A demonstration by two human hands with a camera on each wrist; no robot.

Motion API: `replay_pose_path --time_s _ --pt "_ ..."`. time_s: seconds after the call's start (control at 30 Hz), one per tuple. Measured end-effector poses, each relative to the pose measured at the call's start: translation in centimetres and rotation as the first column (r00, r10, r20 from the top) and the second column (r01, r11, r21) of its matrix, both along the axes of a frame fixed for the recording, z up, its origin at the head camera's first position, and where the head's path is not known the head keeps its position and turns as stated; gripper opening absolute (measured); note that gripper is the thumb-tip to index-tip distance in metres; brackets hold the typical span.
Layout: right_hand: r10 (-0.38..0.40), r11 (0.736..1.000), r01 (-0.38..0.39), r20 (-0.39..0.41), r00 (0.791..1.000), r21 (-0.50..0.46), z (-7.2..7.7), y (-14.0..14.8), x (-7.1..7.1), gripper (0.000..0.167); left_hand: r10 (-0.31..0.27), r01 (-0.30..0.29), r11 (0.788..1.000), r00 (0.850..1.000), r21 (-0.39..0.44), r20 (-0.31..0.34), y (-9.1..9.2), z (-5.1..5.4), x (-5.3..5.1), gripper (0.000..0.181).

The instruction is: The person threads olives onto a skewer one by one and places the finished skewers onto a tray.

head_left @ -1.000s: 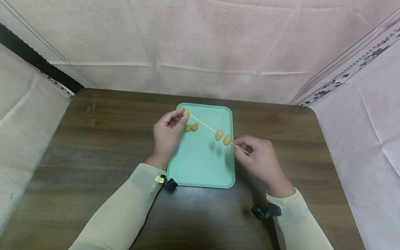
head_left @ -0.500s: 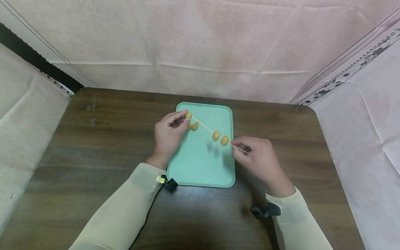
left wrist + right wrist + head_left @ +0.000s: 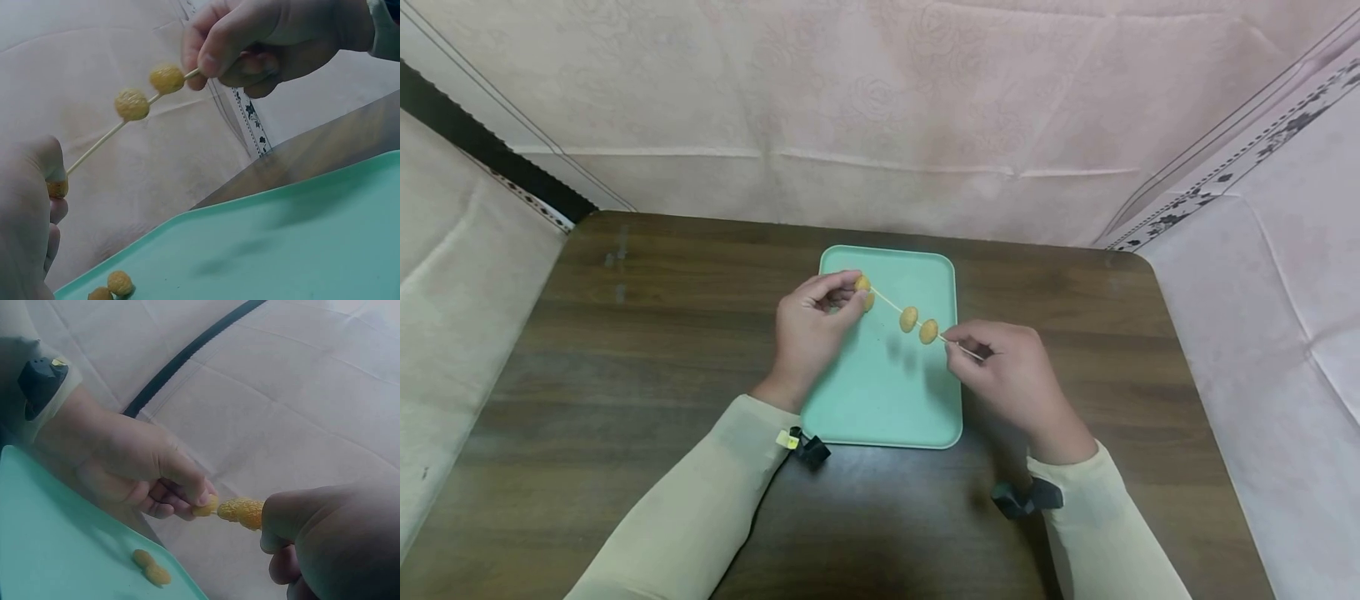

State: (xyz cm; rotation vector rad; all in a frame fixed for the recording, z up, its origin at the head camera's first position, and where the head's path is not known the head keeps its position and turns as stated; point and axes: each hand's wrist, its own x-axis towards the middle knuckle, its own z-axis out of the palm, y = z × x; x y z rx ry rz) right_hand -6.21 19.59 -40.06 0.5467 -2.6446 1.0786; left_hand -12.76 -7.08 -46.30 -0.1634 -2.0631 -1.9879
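The table [image 3: 625, 375] presented a dark brown wood-grain top, its streaks running from side to side. Both far corners were rounded. Small pale marks [image 3: 610, 260] were noted near the far left corner, and a dull sheen was observed on the near middle portion. Resting directly on the top was a mint-green rectangular tray [image 3: 887, 400], lying flat, with rounded corners and a raised rim. It sat well in from both sides, its long sides running away from the person and its far edge near the table's far edge.
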Motion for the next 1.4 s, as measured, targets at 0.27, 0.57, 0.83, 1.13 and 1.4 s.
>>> replay_pose_path --time_s 0.27,0.57,0.83,1.13,1.4 --pt "-0.011 1.000 0.011 0.023 1.000 -0.007 -0.4 -0.6 -0.4 0.013 -0.034 0.034 0.999 0.999 -0.033 -0.020 0.7 0.4 0.7 0.020" --pt "0.000 1.000 0.000 0.010 1.000 -0.016 -0.5 -0.9 -0.7 0.013 -0.087 0.082 0.995 0.993 -0.057 -0.075 1.6 0.4 1.1 0.023" --pt "-0.019 1.000 0.019 0.036 0.999 -0.010 -0.5 -1.1 -0.9 0.013 -0.105 0.097 0.988 0.992 -0.116 -0.067 1.7 0.5 1.4 0.024" --pt "-0.103 0.993 0.098 0.088 0.991 0.061 -0.7 -0.6 -1.1 0.013 -0.163 0.143 0.967 0.983 -0.210 -0.081 1.2 0.5 0.9 0.037" --pt "-0.147 0.987 0.130 0.195 0.970 0.098 -0.6 0.7 -1.8 0.016 -0.217 0.222 0.747 0.972 -0.626 0.087 -1.4 1.2 -0.7 0.078"
